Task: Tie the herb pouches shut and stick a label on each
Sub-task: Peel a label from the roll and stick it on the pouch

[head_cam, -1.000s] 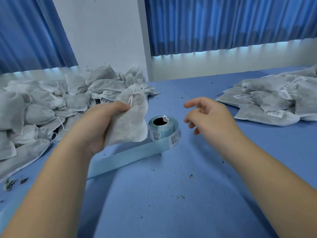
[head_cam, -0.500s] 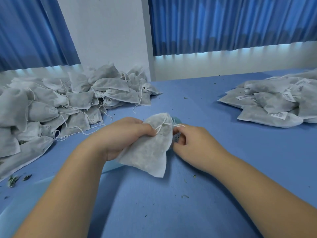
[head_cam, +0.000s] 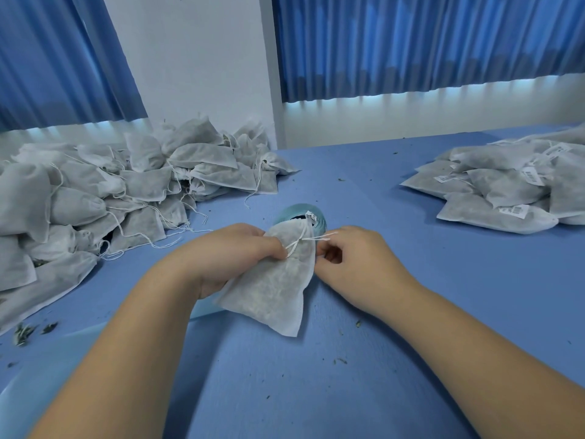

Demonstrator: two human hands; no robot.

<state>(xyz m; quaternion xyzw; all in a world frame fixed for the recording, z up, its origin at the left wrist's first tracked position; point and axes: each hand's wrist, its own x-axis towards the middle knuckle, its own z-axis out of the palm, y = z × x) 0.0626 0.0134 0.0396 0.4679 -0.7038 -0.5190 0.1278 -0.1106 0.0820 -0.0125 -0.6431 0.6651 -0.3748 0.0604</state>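
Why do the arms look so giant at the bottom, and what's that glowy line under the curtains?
Head view: the wide-angle lens stretches things near the edges, so the forearms balloon while the left hand, the right hand pinching the string, and the pouch look normal. Head view too: the glowing line is daylight leaking under the blue curtains.

White herb pouch (head_cam: pixel 272 280) hangs tilted above the table, drawstring (head_cam: pixel 308 239) stretched sideways at its neck.

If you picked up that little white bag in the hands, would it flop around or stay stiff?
Probably floppy: the pouch sags and creases below where the left hand grips it. Likely light, since only fingertips pinch its top. Its thin drawstring, pinched by the right hand, would dangle loosely.
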